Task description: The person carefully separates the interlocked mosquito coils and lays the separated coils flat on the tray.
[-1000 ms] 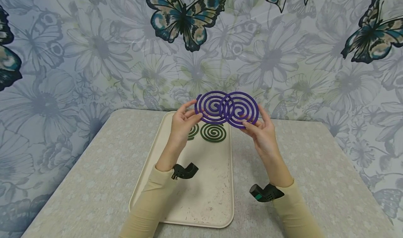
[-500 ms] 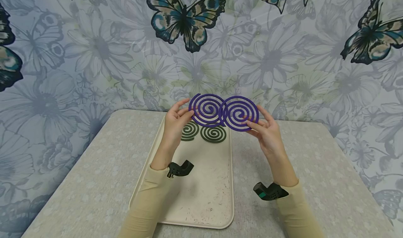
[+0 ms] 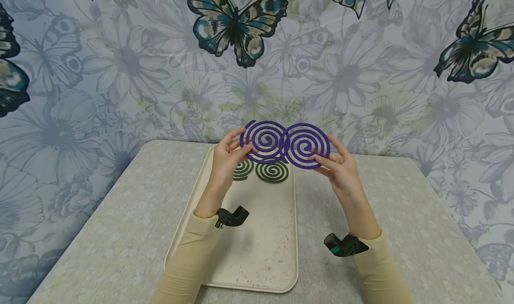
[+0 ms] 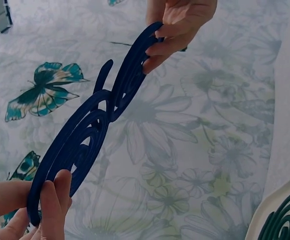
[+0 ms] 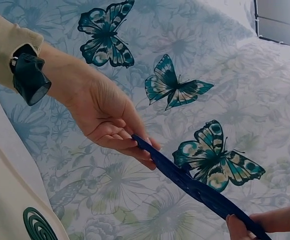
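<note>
Two purple mosquito coils are held up side by side above the back of the table, faces toward the head camera. My left hand (image 3: pixel 225 172) pinches the outer edge of the left purple coil (image 3: pixel 266 142), thumb on the near face. My right hand (image 3: pixel 343 174) pinches the right purple coil (image 3: pixel 306 146) at its outer edge. Where they meet, their inner edges overlap in a narrow strip. In the left wrist view the left coil (image 4: pixel 67 142) and right coil (image 4: pixel 132 65) appear at a steep slant. The right wrist view shows the pair nearly edge-on.
A cream tray (image 3: pixel 257 250) lies on the table (image 3: pixel 120 214) below my hands, speckled with dark crumbs. Two green coils rest at its far end: a right one (image 3: pixel 271 170) and a left one (image 3: pixel 241 170) partly behind my left hand. A butterfly-patterned backdrop (image 3: pixel 361 72) rises behind.
My hands have drawn slightly apart and the overlap of the purple coils has narrowed. Both coils have dropped a little. In the last half second my left fingers shifted slightly rightward.
</note>
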Demonstrator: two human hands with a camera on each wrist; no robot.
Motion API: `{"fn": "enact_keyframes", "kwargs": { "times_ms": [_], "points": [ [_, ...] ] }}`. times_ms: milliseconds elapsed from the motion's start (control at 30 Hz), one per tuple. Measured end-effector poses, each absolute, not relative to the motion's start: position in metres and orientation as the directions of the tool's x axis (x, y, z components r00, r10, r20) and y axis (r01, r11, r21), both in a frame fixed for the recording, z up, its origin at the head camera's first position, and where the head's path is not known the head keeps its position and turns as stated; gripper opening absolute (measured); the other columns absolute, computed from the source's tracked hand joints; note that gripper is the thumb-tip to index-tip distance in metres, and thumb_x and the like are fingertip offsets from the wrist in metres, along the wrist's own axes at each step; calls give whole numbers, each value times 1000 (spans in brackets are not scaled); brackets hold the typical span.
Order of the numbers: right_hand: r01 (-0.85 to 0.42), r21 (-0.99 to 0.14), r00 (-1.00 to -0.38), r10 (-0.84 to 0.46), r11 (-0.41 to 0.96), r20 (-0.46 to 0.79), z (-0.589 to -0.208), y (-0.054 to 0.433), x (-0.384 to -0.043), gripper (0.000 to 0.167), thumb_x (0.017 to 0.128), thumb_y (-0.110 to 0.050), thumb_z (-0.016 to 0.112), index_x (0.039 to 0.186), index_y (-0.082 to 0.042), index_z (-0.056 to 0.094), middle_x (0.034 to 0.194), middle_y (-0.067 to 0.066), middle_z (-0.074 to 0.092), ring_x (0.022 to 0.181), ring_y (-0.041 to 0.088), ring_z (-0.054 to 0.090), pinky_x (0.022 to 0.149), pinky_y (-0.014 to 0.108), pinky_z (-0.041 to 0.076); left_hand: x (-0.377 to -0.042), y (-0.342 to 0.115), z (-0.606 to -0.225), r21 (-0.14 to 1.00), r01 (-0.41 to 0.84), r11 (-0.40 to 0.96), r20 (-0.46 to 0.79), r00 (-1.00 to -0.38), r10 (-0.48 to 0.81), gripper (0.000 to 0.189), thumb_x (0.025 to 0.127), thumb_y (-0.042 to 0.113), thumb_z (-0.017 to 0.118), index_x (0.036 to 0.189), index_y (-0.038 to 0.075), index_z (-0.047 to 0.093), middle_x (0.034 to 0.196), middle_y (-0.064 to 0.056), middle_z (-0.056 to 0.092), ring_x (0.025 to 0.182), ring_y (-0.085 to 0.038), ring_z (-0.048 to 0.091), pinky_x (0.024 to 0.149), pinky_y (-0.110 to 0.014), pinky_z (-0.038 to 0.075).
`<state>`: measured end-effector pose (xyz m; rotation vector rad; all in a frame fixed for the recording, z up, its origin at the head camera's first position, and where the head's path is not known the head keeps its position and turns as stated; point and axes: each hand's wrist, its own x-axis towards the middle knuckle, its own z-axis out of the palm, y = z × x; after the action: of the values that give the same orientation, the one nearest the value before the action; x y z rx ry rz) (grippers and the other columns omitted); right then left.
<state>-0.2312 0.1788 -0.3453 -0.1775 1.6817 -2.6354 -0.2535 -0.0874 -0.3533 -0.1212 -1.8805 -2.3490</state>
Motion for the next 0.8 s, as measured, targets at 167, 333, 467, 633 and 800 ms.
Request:
{"fn": "enact_keyframes", "kwargs": {
  "times_ms": [167,333,467,633,800],
  "points": [
    [-40,-902,-993,-86,-429,85,-345,180,-231,72,88,16,51,150,-2,19,92,-1,74,80,11,72,67,24,59,-255,-90,-354,964,157,-213,148,-987,-57,46,89,3,63,134,10,52,126,-22,61,81,-3,69,71,-19,57],
    [-36,-907,-992,-96,-420,84,-344,181,-231,71,89,15,51,150,-2,18,93,-2,74,80,11,72,67,24,59,-258,-95,-354,960,164,-226,151,-986,-70,48,89,1,64,134,9,51,115,-13,68,79,-3,69,69,-19,57],
    [-25,-907,-993,-92,-421,70,-344,181,-232,73,89,15,51,151,-3,16,91,-1,74,79,10,72,67,24,59,-261,-100,-354,953,169,-252,153,-985,-83,47,88,-2,63,133,6,51,108,-8,68,76,-5,69,67,-19,57],
    [-18,-908,-994,-90,-419,61,-346,181,-234,72,89,14,52,151,-3,19,91,-1,74,78,10,72,68,25,59,-263,-109,-353,961,149,-233,133,-988,-82,48,89,-2,62,135,7,50,110,-7,68,77,-5,70,68,-20,58],
    [0,-910,-994,-99,-414,44,-349,182,-236,71,89,14,51,150,-4,20,90,-1,74,77,11,72,67,25,60,-267,-125,-355,982,83,-167,81,-997,-21,52,90,0,61,139,10,46,101,5,67,76,-3,69,68,-18,57]
  ]
}}
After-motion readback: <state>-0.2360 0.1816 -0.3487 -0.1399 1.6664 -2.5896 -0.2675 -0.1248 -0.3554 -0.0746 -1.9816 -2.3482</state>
